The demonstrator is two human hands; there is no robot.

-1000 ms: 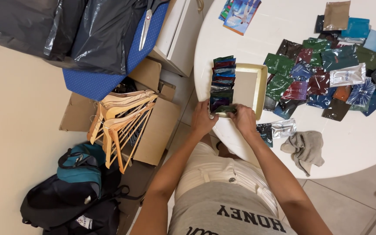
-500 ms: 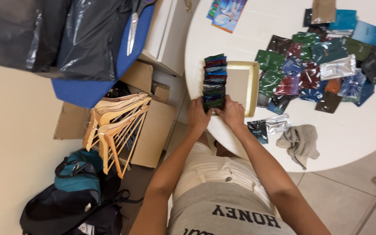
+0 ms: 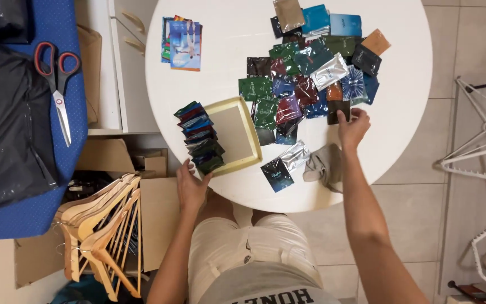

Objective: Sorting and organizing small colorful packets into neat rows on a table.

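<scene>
Round white table (image 3: 400, 141), left hand (image 3: 191, 186) open-fingered at seven o'clock touching the fanned row of sachets (image 3: 201, 138) beside a yellow tray (image 3: 251, 135), right hand (image 3: 353, 128) at three o'clock, fingertips on a dark sachet (image 3: 338, 110) at the loose pile (image 3: 310, 73), grip unclear

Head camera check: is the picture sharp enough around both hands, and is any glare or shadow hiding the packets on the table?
Head view: sharp, evenly lit; right hand and the dark packet it touches are crisp. Head view: left hand by the packet stack is clear. Head view: silver packet shines slightly; white table is bright but hides nothing; shadows soft.
</scene>
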